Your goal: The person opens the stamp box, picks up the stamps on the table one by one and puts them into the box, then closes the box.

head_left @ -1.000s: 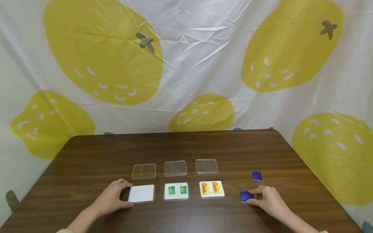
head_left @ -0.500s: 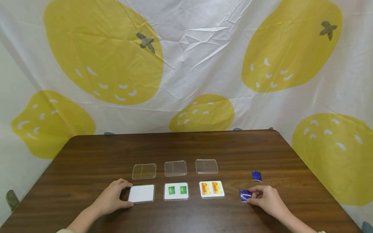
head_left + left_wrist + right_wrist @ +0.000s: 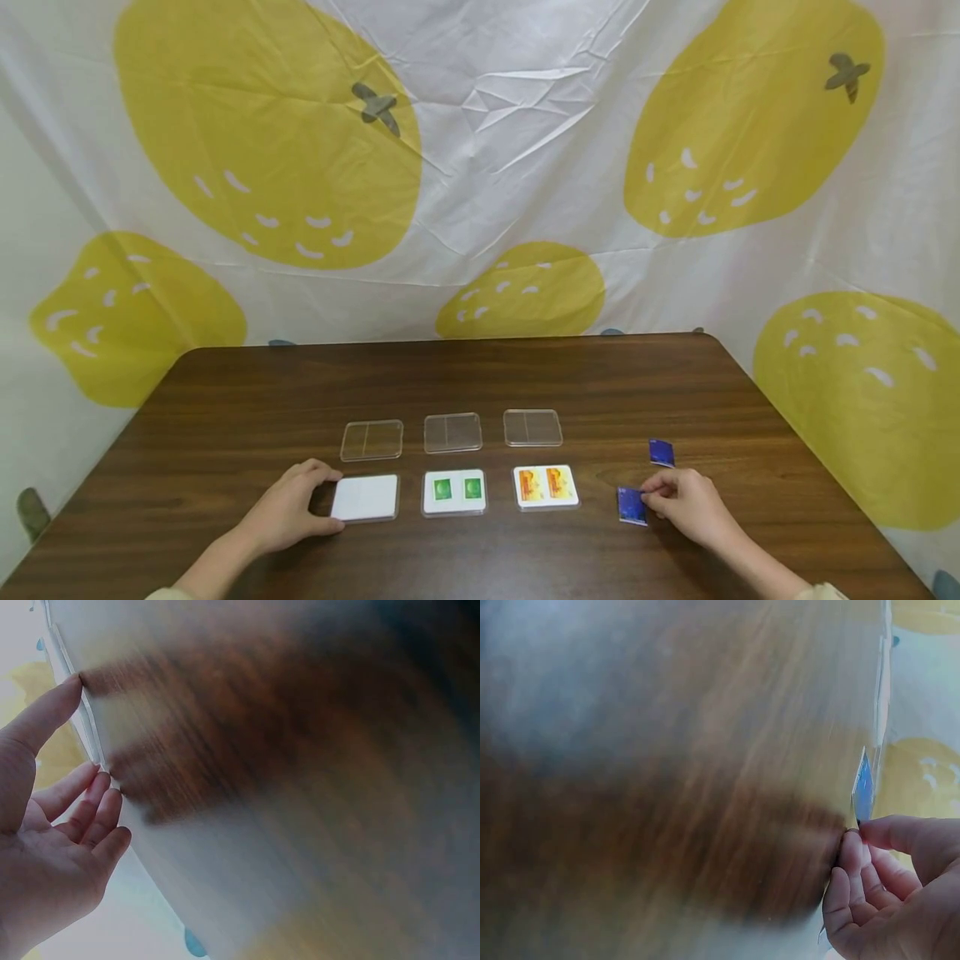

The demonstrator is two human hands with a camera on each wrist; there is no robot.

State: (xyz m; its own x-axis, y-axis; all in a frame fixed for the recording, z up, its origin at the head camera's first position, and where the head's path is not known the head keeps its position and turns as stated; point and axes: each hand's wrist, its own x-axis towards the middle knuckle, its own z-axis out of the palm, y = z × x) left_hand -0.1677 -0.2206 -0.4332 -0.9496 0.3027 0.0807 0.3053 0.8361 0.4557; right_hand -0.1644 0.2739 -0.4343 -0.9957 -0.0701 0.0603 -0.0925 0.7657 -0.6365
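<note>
We see the L hand on the tabletop, thumb & fingertips set well apart, gripping the white box across its left end; thumb's at the near corner, fingers at the far one, & the box lies flat. R hand is nearly closed: it's pinching a blue card btwn thumb & fingertips by the far-right corner, other fingers tucked in. In the R wrist view we get that card only as a narrow slanted bit of blue w/ a pale edge; whether it touches the tabletop we can't tell. A 2nd blue card lies a bit beyond R hand. Btwn the hands, in line w/ the white box, we've got the green-picture box (2 green squares on white), then the orange-picture box (2 orange pics), nearest the held card. Farther back is a row of 3 clear trays, approx one behind each box. Behind the tabletop we see a pale cloth w/ big yellow lemons. L wrist view's mostly blurred tabletop, box seen nearly edge-on.
</note>
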